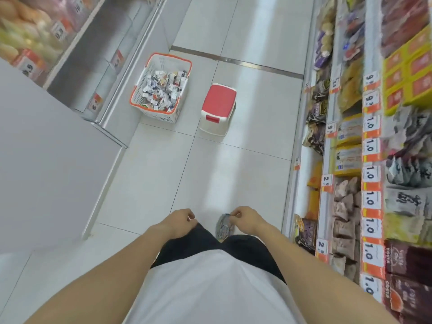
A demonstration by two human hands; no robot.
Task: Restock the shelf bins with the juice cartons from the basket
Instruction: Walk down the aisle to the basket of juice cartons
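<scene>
A white basket with an orange rim (140,85) stands on the floor ahead, against the left shelving. Several small juice cartons (163,90) lie jumbled inside it. My left hand (181,220) and my right hand (245,218) hang low in front of my body, far from the basket. Both have loosely curled fingers and hold nothing. A shoe (224,226) shows on the floor just beside my right hand.
A red-topped white step stool (218,108) stands right of the basket. Shelves of packaged snacks with orange price tags (371,202) line the right side. A grey shelf unit (46,148) and produce shelves fill the left. A tiled aisle runs between.
</scene>
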